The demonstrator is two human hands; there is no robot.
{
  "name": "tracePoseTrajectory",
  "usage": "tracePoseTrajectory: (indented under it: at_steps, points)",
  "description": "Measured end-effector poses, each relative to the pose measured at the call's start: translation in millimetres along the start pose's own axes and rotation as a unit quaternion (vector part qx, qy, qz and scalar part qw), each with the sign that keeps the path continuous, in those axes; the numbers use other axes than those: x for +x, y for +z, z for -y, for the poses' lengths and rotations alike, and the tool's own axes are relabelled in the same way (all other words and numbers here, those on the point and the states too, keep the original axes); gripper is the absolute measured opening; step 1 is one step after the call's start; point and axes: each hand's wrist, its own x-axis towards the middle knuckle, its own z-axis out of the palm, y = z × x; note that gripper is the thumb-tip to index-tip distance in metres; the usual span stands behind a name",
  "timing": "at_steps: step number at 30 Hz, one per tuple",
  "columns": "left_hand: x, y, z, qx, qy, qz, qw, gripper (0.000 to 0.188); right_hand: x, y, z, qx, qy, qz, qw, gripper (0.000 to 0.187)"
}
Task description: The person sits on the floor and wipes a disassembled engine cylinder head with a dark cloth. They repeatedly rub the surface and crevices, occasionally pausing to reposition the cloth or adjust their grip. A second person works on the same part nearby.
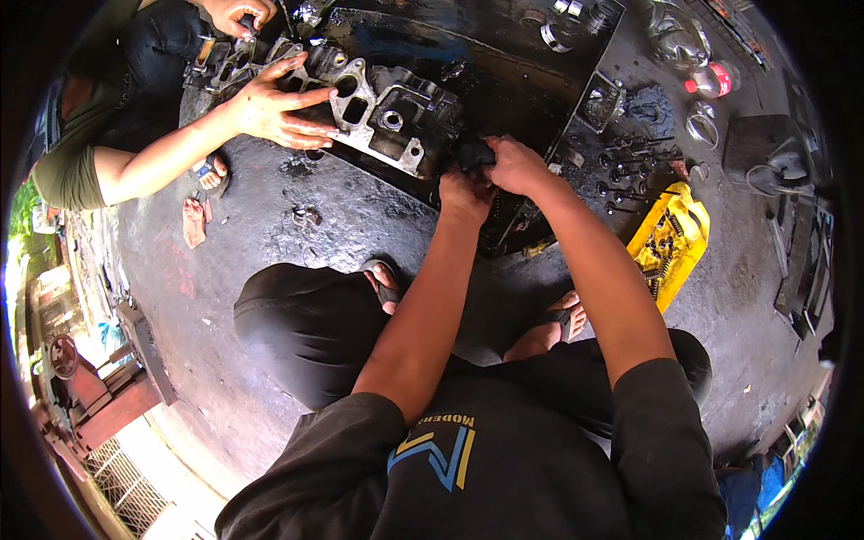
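My left hand and my right hand meet near the close end of a greasy metal cylinder head. The fingers of both are closed around a black, rounded thing; its kind is hard to make out in the shadow. My right hand grips it from the right side, and my left hand is just below and to the left. The cylinder head lies across the edge of a dark oily metal tray. A co-worker's spread hand rests on its left part.
At right, a cut yellow plastic container holds several springs and small parts. Several engine valves lie beside the tray, near a blue rag. A bottle with a red label lies farther back. A co-worker's other hand is at upper left.
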Motion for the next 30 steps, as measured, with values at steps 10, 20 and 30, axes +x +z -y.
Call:
tracePoseTrajectory:
  at_steps: [10,20,30]
  points:
    - [-12,-3,13,0.141,0.044,-0.048,0.988,0.021,0,13,6,0.007,0.078,-0.059,0.995,0.035]
    - [4,-26,23,0.261,0.158,-0.087,0.948,0.03,10,-2,-21,-0.252,0.037,-0.071,0.964,0.078]
    - [20,-30,19,0.107,0.07,-0.08,0.989,0.03,17,-49,-21,0.098,0.029,0.053,0.993,0.075]
